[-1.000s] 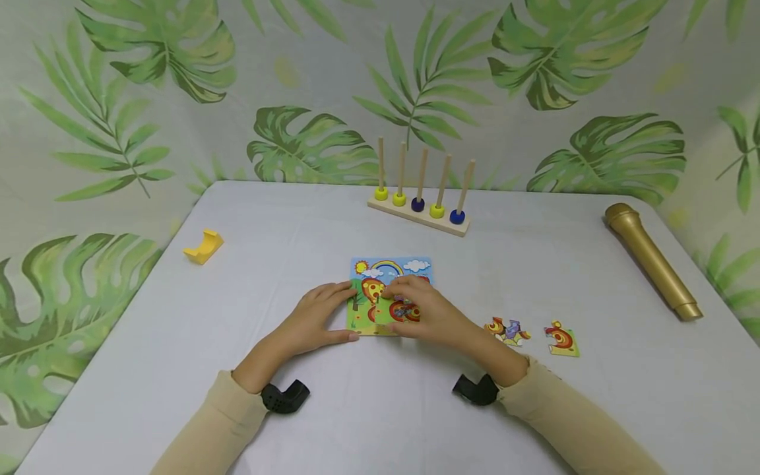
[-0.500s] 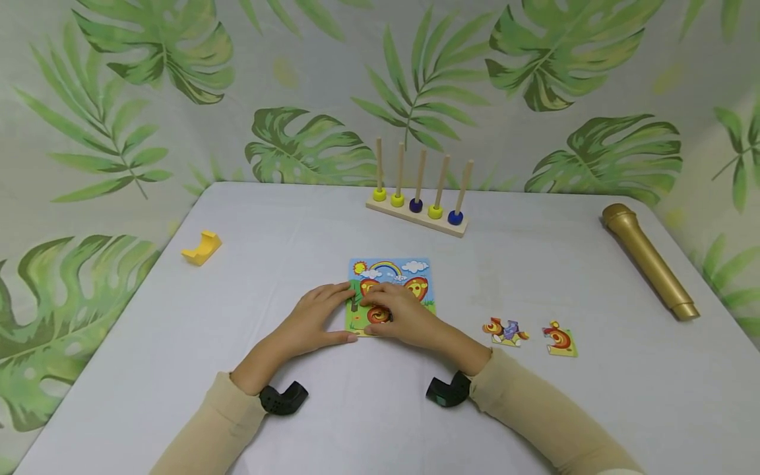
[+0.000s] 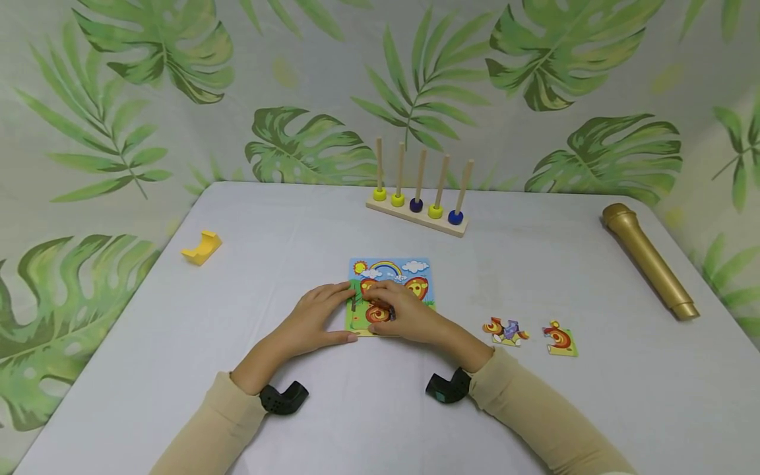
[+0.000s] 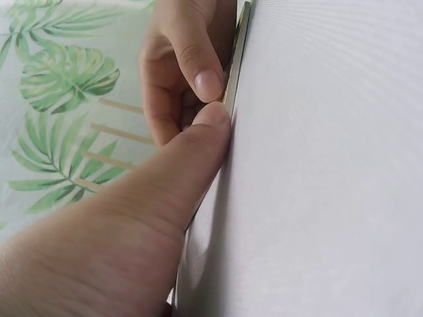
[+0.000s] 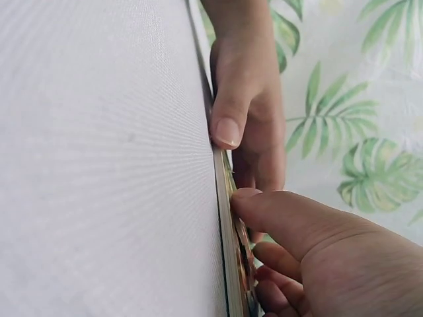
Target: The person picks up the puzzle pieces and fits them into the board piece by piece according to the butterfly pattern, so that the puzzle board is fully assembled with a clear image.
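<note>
A square puzzle board [image 3: 414,266] with a sun, a rainbow and red-orange wings lies flat on the table. My left hand [image 3: 311,318] rests at its left side, fingers fairly straight on the edge by the tree, thumb at the near left corner. Over the board's lower left part, my right hand [image 3: 410,316] pinches a puzzle piece [image 3: 377,314] with a red-brown swirl. The piece lies close over the board in the right wrist view. The right fingers hide part of it. To the right lie a horse-like puzzle piece [image 3: 506,332] and a red-swirl puzzle piece [image 3: 560,339].
Behind the board stands a wooden peg rack [image 3: 417,218] with several upright rods and yellow and blue beads. A yellow curved block [image 3: 202,248] lies at the far left, a gold microphone [image 3: 650,260] at the far right. A leaf-patterned cloth backs the white table [image 3: 285,231].
My right hand has moved left across the board with the swirl piece, then shifted only slightly in the last half second. The left hand has stayed in place.
</note>
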`<state>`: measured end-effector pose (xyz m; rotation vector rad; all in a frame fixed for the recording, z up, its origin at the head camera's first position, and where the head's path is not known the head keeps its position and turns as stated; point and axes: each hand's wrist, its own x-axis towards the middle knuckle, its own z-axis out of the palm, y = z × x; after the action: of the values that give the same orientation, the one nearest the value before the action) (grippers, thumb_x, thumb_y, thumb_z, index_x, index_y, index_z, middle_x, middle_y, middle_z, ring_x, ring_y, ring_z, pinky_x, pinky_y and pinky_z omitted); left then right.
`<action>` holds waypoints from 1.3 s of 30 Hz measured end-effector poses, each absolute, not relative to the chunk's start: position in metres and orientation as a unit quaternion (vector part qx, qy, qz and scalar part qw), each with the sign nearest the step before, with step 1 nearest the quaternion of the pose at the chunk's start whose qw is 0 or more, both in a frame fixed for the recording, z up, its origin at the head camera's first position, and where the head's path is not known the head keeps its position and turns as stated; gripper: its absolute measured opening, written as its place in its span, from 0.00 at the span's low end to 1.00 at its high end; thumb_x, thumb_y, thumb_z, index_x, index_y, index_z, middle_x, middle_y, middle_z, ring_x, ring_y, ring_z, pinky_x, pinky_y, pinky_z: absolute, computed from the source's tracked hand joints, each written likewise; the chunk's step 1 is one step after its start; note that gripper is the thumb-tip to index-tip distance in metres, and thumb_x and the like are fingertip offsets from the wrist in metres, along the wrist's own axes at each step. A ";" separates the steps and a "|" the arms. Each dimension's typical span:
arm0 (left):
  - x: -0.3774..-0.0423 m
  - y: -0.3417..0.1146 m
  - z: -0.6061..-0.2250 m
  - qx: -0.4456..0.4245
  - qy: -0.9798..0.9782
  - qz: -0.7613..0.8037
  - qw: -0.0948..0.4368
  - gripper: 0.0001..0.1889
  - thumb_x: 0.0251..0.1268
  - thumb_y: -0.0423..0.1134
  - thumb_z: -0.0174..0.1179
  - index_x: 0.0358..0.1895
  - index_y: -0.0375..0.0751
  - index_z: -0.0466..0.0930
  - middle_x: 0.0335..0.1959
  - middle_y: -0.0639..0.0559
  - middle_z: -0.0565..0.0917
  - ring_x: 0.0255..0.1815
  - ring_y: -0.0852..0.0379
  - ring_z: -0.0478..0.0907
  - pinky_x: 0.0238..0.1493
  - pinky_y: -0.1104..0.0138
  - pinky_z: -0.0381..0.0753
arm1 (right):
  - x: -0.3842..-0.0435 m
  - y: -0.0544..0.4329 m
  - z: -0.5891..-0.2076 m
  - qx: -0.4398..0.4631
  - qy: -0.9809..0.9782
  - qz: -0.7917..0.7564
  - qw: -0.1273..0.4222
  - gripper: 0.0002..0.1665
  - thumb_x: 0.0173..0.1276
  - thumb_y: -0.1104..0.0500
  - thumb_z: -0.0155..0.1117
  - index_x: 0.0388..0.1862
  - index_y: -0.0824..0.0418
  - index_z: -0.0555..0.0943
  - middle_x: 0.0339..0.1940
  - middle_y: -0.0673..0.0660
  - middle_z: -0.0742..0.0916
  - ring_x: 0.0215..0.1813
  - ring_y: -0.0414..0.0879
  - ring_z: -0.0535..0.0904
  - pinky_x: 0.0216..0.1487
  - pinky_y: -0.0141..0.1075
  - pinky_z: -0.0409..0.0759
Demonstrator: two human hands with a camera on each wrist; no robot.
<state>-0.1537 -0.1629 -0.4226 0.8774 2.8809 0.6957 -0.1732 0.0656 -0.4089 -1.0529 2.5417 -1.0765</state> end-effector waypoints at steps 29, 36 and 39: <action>-0.154 -0.171 -0.419 0.348 0.896 0.275 0.025 0.20 0.53 0.52 0.62 0.51 0.58 0.79 0.64 0.50 0.64 0.64 0.48 0.55 0.61 0.50 0.51 | -0.171 0.072 -0.401 -0.345 0.853 -0.370 0.128 0.30 0.60 0.52 0.64 0.60 0.58 0.70 0.62 0.56 0.68 0.63 0.49 0.61 0.60 0.46 0.62; -0.154 -0.171 -0.419 0.348 0.896 0.275 0.017 0.19 0.52 0.52 0.63 0.50 0.56 0.80 0.63 0.49 0.65 0.64 0.46 0.56 0.61 0.49 0.51 | -0.163 0.103 -0.373 -0.336 0.838 -0.416 0.103 0.34 0.57 0.51 0.66 0.61 0.57 0.68 0.60 0.53 0.69 0.61 0.49 0.64 0.58 0.49 0.65; -0.154 -0.171 -0.418 0.343 0.898 0.274 0.021 0.19 0.52 0.51 0.63 0.50 0.56 0.80 0.64 0.49 0.65 0.64 0.46 0.55 0.61 0.49 0.50 | -0.155 0.125 -0.362 -0.338 0.837 -0.426 0.061 0.34 0.55 0.52 0.68 0.61 0.55 0.68 0.60 0.52 0.70 0.61 0.48 0.64 0.58 0.50 0.64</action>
<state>-0.1543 -0.1711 -0.4182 1.0649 2.7849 0.8496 -0.1555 0.1248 -0.3625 -1.0239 2.5320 -1.2881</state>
